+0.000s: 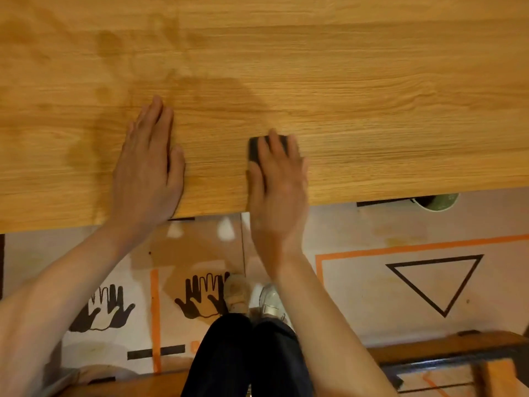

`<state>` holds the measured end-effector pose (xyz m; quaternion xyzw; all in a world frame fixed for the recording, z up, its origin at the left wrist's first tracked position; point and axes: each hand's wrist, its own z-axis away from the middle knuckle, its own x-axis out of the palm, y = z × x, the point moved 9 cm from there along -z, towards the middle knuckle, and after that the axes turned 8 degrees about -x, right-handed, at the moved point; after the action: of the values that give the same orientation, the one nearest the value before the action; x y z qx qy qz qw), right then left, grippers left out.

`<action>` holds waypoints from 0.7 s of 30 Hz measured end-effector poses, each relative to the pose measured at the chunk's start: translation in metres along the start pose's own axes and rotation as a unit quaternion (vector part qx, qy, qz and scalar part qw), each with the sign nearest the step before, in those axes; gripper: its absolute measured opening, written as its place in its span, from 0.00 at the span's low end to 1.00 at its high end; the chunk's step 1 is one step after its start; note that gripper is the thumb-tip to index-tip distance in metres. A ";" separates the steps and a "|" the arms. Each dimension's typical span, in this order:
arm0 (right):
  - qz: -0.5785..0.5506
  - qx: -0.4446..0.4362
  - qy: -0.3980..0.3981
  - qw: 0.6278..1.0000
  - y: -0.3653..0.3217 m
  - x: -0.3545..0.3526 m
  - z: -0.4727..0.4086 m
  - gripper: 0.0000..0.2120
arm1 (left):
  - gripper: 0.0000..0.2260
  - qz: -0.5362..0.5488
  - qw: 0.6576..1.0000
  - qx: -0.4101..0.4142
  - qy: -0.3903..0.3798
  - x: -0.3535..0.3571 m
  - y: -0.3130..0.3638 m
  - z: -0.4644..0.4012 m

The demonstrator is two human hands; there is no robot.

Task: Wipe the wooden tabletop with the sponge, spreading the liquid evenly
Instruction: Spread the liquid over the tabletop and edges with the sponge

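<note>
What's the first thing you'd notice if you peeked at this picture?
Two bare hands on a big wooden tabletop: the left hand lies flat, and the right hand presses a dark sponge near the front edge. Darker wet patches spread beyond the hands.

Most of the sponge (254, 150) under blurred right-hand fingers (276, 147).

Sponge (254, 149) on tabletop (372, 96) near front edge, under right hand (276, 179); left hand (148, 161) left.
</note>
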<state>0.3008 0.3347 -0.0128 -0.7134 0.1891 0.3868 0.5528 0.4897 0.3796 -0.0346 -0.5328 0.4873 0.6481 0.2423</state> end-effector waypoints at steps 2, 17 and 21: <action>-0.010 -0.096 -0.082 0.992 -0.033 0.027 0.001 0.18 | 0.24 0.002 1.000 -0.001 0.002 -0.001 0.000 -0.001; -0.086 -0.135 -0.113 0.981 0.041 -0.040 -0.005 0.15 | 0.23 -0.001 1.000 -0.012 0.006 -0.006 -0.001 -0.002; -0.067 -0.252 -0.244 0.934 0.004 -0.002 -0.005 0.17 | 0.23 0.001 1.000 -0.016 -0.008 -0.004 -0.001 -0.001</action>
<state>0.2980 0.3284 -0.0133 -0.7238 -0.1037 0.5461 0.4088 0.4923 0.3801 -0.0308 -0.5310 0.4753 0.6601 0.2375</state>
